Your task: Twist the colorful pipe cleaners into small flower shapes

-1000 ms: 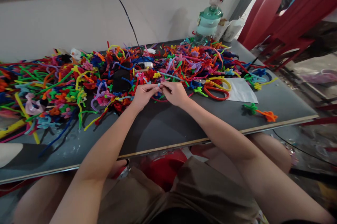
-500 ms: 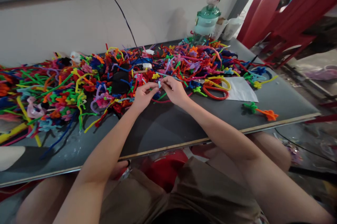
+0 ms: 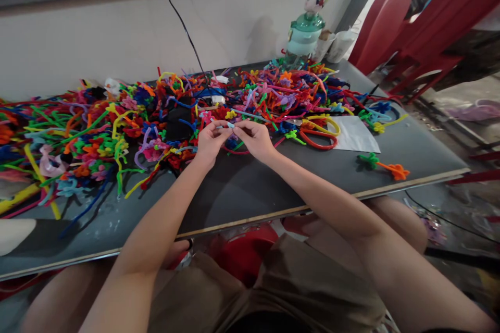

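Between the fingertips of both hands is a light blue pipe cleaner [image 3: 230, 125], its short bent part showing. My left hand [image 3: 211, 141] pinches it from the left, thumb against forefinger. My right hand [image 3: 255, 139] grips it from the other side, the fingertips of the two hands almost meeting. Most of the piece is hidden by the fingers. Both hands are just above the table's near side, in front of a heap of colourful pipe cleaners [image 3: 94, 135].
Scissors with yellow and red handles [image 3: 318, 139] lie right of my hands beside a white sheet [image 3: 357, 134]. Nearer the edge is a green and orange pipe-cleaner flower piece [image 3: 385, 166]. A green-lidded bottle [image 3: 307, 36] and paper cups [image 3: 341, 45] stand at the back. Red chairs [image 3: 385, 20] are beyond.
The light blue pipe cleaner has turned from upright to nearly level between my fingertips. My hands have shifted slightly, and the view has moved a little.
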`<state>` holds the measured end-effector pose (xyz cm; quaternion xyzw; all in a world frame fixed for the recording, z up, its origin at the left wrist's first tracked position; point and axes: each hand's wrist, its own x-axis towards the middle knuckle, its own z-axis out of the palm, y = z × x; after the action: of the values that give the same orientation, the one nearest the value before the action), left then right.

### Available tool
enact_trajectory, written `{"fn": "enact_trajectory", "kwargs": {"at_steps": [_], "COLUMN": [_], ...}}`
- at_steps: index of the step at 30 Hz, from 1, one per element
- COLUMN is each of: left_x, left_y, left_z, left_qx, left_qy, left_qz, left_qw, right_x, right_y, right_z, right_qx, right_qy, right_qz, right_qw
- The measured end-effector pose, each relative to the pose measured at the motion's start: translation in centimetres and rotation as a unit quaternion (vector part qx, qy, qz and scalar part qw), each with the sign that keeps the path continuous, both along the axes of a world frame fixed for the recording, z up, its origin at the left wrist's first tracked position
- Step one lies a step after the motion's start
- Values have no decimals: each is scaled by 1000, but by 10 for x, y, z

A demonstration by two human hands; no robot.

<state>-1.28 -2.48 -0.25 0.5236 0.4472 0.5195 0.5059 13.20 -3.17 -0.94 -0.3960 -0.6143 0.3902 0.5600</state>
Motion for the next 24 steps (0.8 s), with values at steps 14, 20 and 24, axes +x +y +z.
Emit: {"fn": "enact_trajectory", "kwargs": {"at_steps": [14, 20, 24], "left_x": [-34, -25, -25], "left_y": [2, -9, -12], "left_z": [16, 19, 24], "left_qx": [561, 579, 579], "left_qy": [394, 444, 499], "left_qz": [34, -4, -28], "left_qw": [727, 684, 645], "right_x": [30, 41, 46], "right_y": [12, 16, 16], "right_z": [11, 10, 18], "right_qx": [-247, -238, -192], "right_qy": [89, 22, -89], "right_qz": [335, 414, 397], "right_qw": [905, 878, 893]}}
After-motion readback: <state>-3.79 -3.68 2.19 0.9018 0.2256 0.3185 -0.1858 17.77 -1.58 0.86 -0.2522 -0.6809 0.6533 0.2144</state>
